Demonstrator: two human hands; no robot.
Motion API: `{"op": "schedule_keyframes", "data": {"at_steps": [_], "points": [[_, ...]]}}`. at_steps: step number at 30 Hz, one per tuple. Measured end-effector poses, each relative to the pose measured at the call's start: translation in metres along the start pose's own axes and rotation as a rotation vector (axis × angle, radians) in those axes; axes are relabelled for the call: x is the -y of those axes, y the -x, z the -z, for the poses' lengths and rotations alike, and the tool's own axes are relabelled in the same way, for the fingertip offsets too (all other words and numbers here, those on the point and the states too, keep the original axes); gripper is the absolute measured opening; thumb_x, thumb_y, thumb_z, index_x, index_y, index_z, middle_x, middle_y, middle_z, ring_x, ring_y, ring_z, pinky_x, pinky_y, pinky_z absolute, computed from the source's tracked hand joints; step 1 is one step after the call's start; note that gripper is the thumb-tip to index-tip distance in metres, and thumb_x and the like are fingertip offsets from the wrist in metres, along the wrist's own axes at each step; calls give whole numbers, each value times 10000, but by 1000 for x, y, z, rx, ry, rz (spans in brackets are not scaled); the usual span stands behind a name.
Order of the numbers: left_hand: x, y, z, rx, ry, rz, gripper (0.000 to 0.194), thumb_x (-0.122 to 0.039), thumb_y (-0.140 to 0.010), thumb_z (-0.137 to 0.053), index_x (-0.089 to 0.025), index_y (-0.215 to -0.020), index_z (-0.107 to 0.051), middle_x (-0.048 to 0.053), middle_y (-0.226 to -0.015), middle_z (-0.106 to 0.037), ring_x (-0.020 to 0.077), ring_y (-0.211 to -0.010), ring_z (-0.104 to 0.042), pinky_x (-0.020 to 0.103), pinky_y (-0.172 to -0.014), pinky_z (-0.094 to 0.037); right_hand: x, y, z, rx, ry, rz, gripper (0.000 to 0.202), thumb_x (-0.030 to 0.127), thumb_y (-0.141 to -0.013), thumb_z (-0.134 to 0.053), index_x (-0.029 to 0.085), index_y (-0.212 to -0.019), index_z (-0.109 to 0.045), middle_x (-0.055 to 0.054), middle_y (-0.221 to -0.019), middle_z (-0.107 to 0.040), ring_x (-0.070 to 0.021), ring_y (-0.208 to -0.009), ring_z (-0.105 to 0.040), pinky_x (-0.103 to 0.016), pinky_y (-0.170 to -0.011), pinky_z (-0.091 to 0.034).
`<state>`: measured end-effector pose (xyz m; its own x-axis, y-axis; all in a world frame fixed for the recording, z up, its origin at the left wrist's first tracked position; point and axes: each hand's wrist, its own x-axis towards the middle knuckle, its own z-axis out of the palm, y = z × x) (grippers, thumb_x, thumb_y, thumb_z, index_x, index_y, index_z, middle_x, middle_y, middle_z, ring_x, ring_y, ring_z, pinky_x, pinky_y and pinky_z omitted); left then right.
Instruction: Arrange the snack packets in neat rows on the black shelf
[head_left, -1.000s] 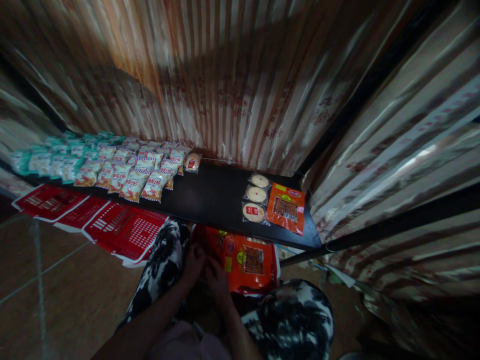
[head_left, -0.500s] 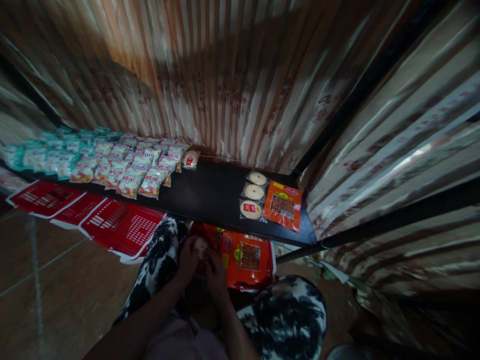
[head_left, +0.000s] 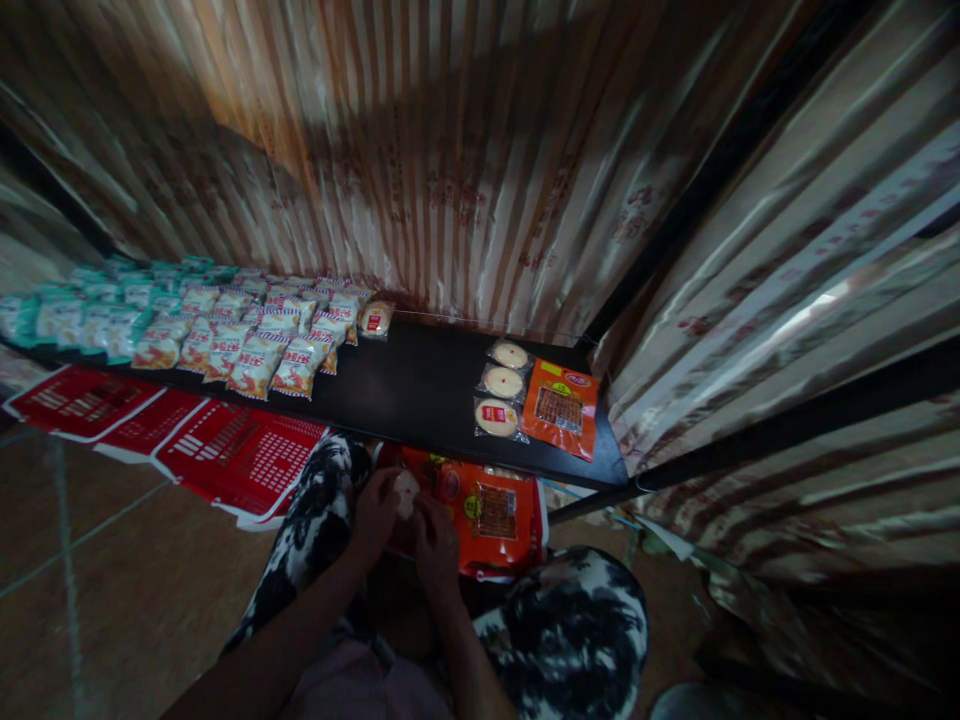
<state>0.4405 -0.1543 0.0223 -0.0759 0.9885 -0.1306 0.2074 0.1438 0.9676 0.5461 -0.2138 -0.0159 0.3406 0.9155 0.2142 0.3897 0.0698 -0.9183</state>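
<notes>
1. Labels: white-and-orange packets [head_left: 259, 362] on black shelf [head_left: 420, 385] carry red characters, too small to read; green packets [head_left: 64, 318] beside them, print illegible.
2. Orange pouch [head_left: 561, 408] at shelf's right end: yellow tag, oval logo, window showing brown strips; wording unreadable.
3. Three wrapped discs [head_left: 502, 382] in a row just left of pouch; nearest has red label, other two a red dot. Single wrapped disc [head_left: 376, 320] beside the packets, also red-labelled.
4. Red printed sheets [head_left: 240, 455] below shelf, white lettering, can't make out. Pleated sheeting [head_left: 465, 180] behind has dark red characters, blurred.
5. Left hand [head_left: 373, 513]: grip curled round left side of pale round disc [head_left: 406, 490], holding it.
6. Right hand [head_left: 439, 540]: fingers bent in at disc's lower right edge; can't tell whether grip is pinching.
7. Disc sits between both hands, below shelf's front edge, just left of lower orange pouch [head_left: 491, 515].
</notes>
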Motion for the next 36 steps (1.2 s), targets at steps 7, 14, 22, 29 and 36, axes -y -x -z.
{"op": "schedule_keyframes", "data": {"at_steps": [7,14,22,29,36], "points": [[-16,5,-2,42,-133,-41,358,-142,-683,-457,-161,-1021,-574,79,-1077,-617,190,-1036,-558,357,-957,-397,3,-1,2,55,61,9,365,378,-837,-528,211,-1154,-594,-102,-1162,-611,-237,-1096,-541,-428,-940,-431],[-15,4,-5,68,-192,-87,326,-244,-744,-497,-163,-1051,-569,93,-1117,-590,197,-1082,-530,371,-994,-365,3,3,-1,112,49,37,486,399,-773,-609,224,-1221,-542,-101,-1210,-582,-255,-1131,-521,-433,-939,-436],[-21,9,-6,105,-76,-59,303,-277,-808,-433,-154,-1032,-597,89,-1121,-594,175,-1078,-537,326,-999,-369,9,0,4,66,-41,-50,348,422,-849,-493,213,-1098,-619,-94,-1106,-641,-248,-1041,-574,-430,-906,-444],[-16,6,-9,167,-127,-42,391,-138,-739,-477,-167,-1119,-563,82,-1141,-610,179,-1065,-558,339,-960,-409,-5,-2,1,-15,-176,-277,384,480,-863,-424,204,-1003,-653,-84,-968,-692,-234,-888,-634,-376,-791,-496],[-14,6,-9,177,-344,-144,302,-62,-676,-486,-172,-904,-651,72,-1051,-636,189,-1026,-554,359,-975,-388,-13,-4,0,-99,-287,-287,455,501,-862,-406,168,-1076,-630,-101,-1066,-674,-224,-956,-626,-350,-810,-501]]}}
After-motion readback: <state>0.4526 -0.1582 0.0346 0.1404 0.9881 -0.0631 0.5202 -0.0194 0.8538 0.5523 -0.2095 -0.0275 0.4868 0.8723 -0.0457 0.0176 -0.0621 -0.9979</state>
